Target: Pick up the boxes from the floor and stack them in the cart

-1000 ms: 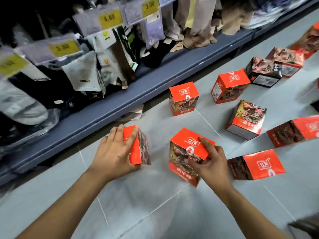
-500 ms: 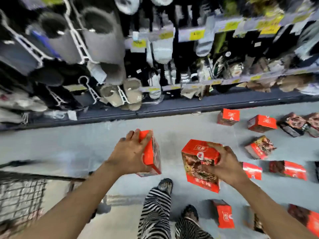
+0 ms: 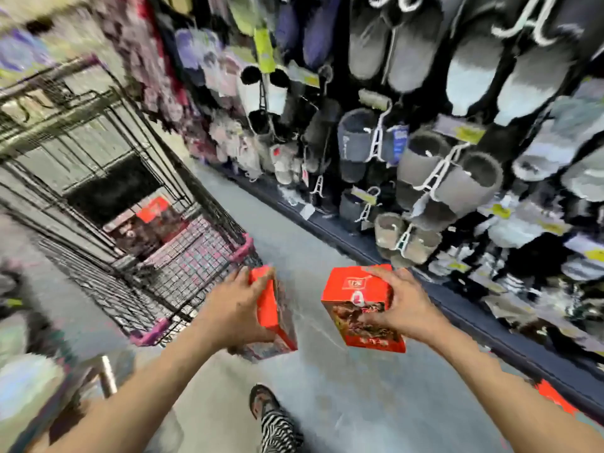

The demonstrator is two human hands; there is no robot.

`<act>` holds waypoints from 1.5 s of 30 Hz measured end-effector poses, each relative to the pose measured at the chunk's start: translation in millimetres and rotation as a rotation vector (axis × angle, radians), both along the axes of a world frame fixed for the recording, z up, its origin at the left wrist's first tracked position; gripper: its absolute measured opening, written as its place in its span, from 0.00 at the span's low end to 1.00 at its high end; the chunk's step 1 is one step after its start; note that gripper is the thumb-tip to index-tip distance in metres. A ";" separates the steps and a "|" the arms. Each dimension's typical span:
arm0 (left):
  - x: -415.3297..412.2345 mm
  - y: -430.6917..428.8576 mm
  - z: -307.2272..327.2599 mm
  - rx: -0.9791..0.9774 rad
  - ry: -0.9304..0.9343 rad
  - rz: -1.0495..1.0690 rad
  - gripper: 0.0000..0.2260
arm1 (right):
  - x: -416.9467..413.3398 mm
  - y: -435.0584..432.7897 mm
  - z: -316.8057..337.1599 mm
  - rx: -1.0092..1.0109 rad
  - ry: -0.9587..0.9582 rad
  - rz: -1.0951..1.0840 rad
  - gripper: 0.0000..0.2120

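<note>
Currently, item by item.

Left hand (image 3: 235, 308): centre-left of the frame. Its fingers (image 3: 243, 279) are curled round the first red box (image 3: 274, 317), clamped on its narrow orange side. The box is held edge-on and tilted, off the floor (image 3: 327, 393), just right of the cart's near corner.

Right hand (image 3: 403, 310): centre-right. Its fingers are clamped over the top and side of the second red box (image 3: 354, 308). The orange top with a white logo is uppermost and the food picture faces the camera. This box is in the air, apart from the first.

Cart (image 3: 108, 282): wire mesh with pink-purple corner trim, filling the left half of the frame.

Box in the cart (image 3: 153, 220): red, lying at the basket's bottom. It is blurred, so the count cannot be told.

Slipper rack (image 3: 441, 178): upper right, holding grey and pale slippers on white hangers with yellow price tags, above a dark blue base shelf (image 3: 490, 325).

Striped trouser leg (image 3: 277, 429): bottom centre, zebra pattern, with a foot on the grey floor.
</note>
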State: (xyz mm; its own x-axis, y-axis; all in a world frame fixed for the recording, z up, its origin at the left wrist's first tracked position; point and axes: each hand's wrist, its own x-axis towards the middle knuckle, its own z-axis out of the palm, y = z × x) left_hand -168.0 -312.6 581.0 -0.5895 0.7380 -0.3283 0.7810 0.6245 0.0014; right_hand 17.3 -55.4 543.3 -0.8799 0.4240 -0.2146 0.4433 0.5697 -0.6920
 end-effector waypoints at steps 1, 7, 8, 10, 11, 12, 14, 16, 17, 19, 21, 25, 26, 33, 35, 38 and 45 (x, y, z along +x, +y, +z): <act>-11.6 -14.1 6.4 0.022 -0.002 0.047 0.56 | -24.8 -6.0 9.2 -0.004 0.015 0.037 0.44; -80.9 -87.7 32.3 0.223 0.012 0.359 0.54 | -150.0 -57.4 51.4 0.013 0.151 0.182 0.43; -93.9 -97.8 33.8 0.253 0.006 0.422 0.55 | -169.3 -67.4 55.1 -0.007 0.172 0.195 0.43; -121.3 -115.7 33.6 0.278 -0.004 0.560 0.56 | -207.1 -87.3 60.4 -0.020 0.195 0.228 0.43; -135.6 -123.5 31.8 0.287 -0.003 0.630 0.56 | -225.5 -96.3 61.7 -0.021 0.203 0.244 0.43; -150.3 -130.9 29.1 0.299 -0.005 0.697 0.57 | -244.0 -105.1 62.1 -0.023 0.210 0.261 0.43; -178.7 -143.3 22.3 0.331 -0.034 0.825 0.57 | -277.9 -120.9 58.8 -0.029 0.217 0.299 0.44; -205.0 -152.7 14.0 0.361 -0.050 0.932 0.57 | -308.0 -134.4 51.5 -0.035 0.241 0.321 0.43; -217.6 -156.6 9.0 0.370 -0.047 0.977 0.55 | -323.1 -140.1 46.5 -0.048 0.259 0.325 0.42; -241.4 -161.1 -3.0 0.373 -0.057 1.065 0.52 | -353.1 -148.8 33.6 -0.108 0.269 0.328 0.42; -264.7 -163.9 -19.8 0.380 -0.092 1.177 0.51 | -384.4 -153.5 16.0 -0.156 0.257 0.329 0.41; -311.5 -162.6 -59.5 0.386 -0.206 1.402 0.52 | -452.9 -161.3 -22.7 -0.222 0.163 0.404 0.42; -322.8 -161.5 -69.1 0.373 -0.222 1.461 0.52 | -470.8 -163.3 -33.7 -0.237 0.139 0.414 0.42; -393.6 -150.2 -140.1 0.339 -0.202 1.764 0.42 | -568.6 -168.4 -113.0 -0.185 0.031 0.424 0.43; -412.8 -147.4 -161.2 0.367 -0.204 1.854 0.44 | -590.5 -170.6 -135.3 -0.200 -0.007 0.437 0.43; -441.0 -144.2 -192.2 0.394 -0.172 1.955 0.47 | -618.8 -176.2 -168.9 -0.209 -0.044 0.453 0.42; -480.7 -141.8 -253.4 0.359 -0.130 2.007 0.53 | -662.1 -193.8 -231.7 -0.276 -0.067 0.449 0.39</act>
